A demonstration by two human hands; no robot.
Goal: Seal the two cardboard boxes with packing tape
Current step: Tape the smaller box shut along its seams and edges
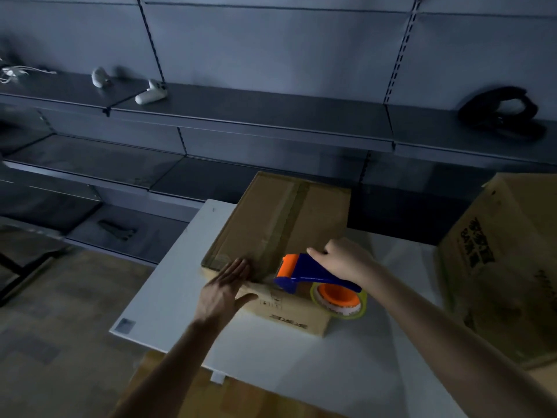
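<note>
A flat cardboard box [319,212] lies on the white table [168,309], with a strip of tape running along its top seam. My left hand [224,289] presses flat with straight fingers on the box's near left corner. My right hand [346,259] grips the handle of a blue and orange tape dispenser [304,273], whose head sits at the box's near edge over the seam. Its tape roll [339,300] hangs beside the box's front face. A second, taller cardboard box [506,260] stands at the right.
Dark metal shelving [241,116] runs behind the table, holding white controllers [150,93] and a black headset [503,110]. Wooden floor [54,327] lies to the left of the table.
</note>
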